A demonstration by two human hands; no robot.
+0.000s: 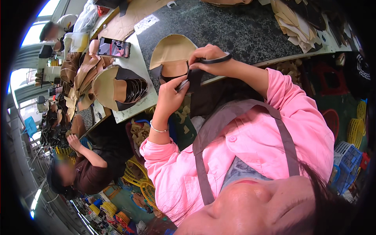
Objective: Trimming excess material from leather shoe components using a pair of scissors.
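A tan-and-black piece (172, 49) lies at the near edge of the table (243, 33), pinched by the right hand's fingers (194, 58); the left hand (171, 94) grips a small metallic thing (182, 85). Left of the piece, a nested stack (120, 90) and a phone (112, 47); far right, tan sheets (294, 26).

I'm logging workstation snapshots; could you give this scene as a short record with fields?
Left hand: left hand holds a small metallic object, its kind unclear
Right hand: right hand pinches the edge of the tan-and-black piece
Surface: dark speckled tabletop
Left of piece: stack of similar pieces
Beyond stack: phone, screen lit
Nearby: co-worker in dark top, at left
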